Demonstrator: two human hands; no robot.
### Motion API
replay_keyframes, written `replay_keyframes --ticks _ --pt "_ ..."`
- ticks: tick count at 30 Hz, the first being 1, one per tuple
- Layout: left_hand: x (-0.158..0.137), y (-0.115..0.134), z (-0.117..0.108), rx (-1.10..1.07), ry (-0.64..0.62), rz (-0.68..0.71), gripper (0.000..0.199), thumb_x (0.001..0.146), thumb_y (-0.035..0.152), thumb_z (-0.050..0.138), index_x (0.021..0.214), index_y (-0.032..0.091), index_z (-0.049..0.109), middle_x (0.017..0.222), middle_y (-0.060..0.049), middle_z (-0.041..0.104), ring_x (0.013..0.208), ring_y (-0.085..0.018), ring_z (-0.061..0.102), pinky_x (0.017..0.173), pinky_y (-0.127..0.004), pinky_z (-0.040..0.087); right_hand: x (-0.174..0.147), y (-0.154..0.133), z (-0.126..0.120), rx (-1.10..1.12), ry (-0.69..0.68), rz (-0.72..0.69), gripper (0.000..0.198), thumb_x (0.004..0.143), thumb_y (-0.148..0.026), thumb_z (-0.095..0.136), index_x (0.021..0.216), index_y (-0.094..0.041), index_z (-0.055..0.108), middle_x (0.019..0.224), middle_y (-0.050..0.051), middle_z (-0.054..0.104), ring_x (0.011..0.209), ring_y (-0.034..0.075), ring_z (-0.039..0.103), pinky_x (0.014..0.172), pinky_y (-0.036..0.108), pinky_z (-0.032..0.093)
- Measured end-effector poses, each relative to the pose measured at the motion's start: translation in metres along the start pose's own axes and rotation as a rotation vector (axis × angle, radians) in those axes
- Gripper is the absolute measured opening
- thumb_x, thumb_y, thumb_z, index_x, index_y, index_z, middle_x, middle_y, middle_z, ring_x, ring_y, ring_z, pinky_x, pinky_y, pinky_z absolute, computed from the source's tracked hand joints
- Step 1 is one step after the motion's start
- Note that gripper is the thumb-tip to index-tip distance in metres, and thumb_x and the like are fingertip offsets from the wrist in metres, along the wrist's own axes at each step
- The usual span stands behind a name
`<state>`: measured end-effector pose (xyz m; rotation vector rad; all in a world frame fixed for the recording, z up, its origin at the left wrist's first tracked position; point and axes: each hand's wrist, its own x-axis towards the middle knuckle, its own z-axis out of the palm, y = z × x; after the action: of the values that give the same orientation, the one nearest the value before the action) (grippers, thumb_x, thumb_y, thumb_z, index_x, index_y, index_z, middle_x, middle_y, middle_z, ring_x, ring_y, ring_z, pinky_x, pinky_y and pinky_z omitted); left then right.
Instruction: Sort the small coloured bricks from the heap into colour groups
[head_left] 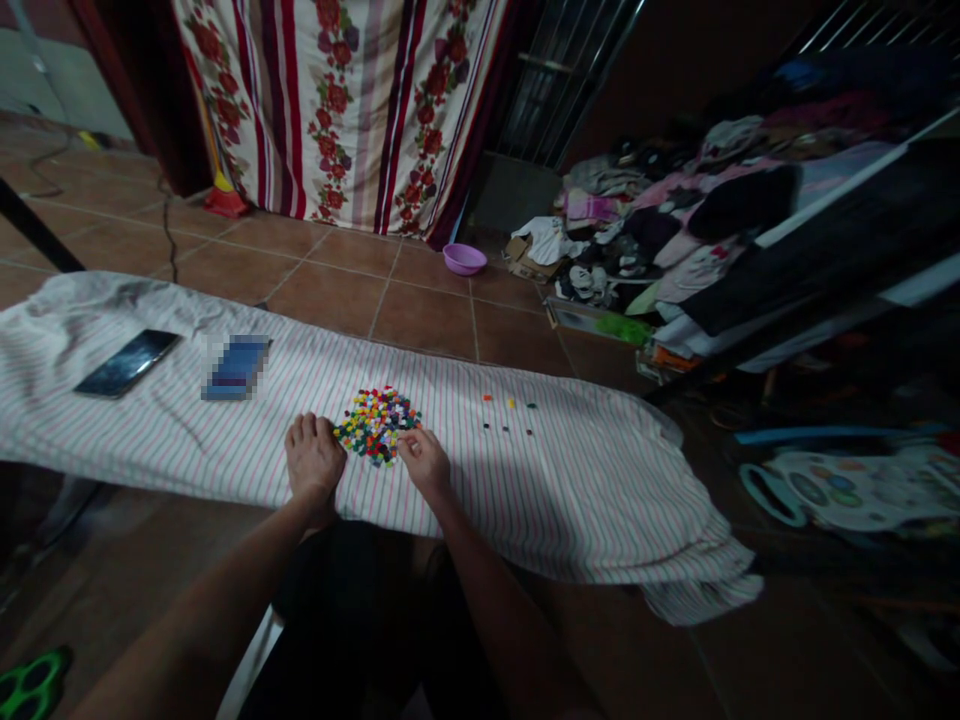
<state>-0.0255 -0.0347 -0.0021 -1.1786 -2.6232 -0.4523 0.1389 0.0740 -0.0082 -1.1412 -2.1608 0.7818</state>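
A heap of small, many-coloured square pieces (379,420) lies on a striped cloth (600,480). My left hand (313,458) rests flat on the cloth against the heap's left side, fingers stretched out. At the heap's right edge, my right hand (425,462) has its thumb and forefinger pinched together; whatever is between the fingertips is too small to make out. Right of that hand, several single pieces lie apart in two short rows: an orange piece (487,398), a yellow piece (511,403) and a dark green piece (532,406) at the back, dark ones in front.
A dark phone (127,364) and a blurred-out blue rectangular item (237,368) lie on the cloth's left part. Beyond, a purple basin (465,260) stands on the tiled floor before a floral curtain (337,110). Clothes (660,220) are piled at the right.
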Motion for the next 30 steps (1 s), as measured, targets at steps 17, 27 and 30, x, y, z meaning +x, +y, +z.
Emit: replay_keyframes --ticks 17,27,30 --pt "-0.001 0.003 -0.011 0.021 -0.043 0.013 0.026 0.088 0.022 0.038 0.100 0.013 0.059 0.113 -0.016 0.059 0.118 -0.033 0.049 0.098 -0.044 0.038 -0.008 0.104 -0.109 0.050 0.522 0.250 0.033 0.076 -0.042 0.046 0.087 -0.018 0.066 0.084 0.010 0.070 0.074 0.021 0.064 0.070 0.032 0.052" --pt "0.000 0.004 -0.009 -0.004 -0.002 0.016 0.024 0.087 0.021 0.038 0.097 0.016 0.060 0.107 -0.016 0.060 0.115 -0.032 0.050 0.093 -0.046 0.040 0.025 0.161 -0.154 -0.169 0.625 0.297 0.032 0.076 -0.036 0.042 0.079 -0.018 0.068 0.076 0.009 0.066 0.072 0.021 0.058 0.068 0.032 0.048" --pt "0.000 0.005 -0.011 0.006 -0.021 0.013 0.025 0.087 0.021 0.039 0.100 0.015 0.060 0.111 -0.017 0.060 0.117 -0.032 0.049 0.095 -0.045 0.039 0.031 0.161 -0.151 -0.173 0.540 0.292 0.030 0.076 -0.038 0.046 0.080 -0.018 0.067 0.076 0.009 0.065 0.073 0.020 0.057 0.070 0.032 0.047"
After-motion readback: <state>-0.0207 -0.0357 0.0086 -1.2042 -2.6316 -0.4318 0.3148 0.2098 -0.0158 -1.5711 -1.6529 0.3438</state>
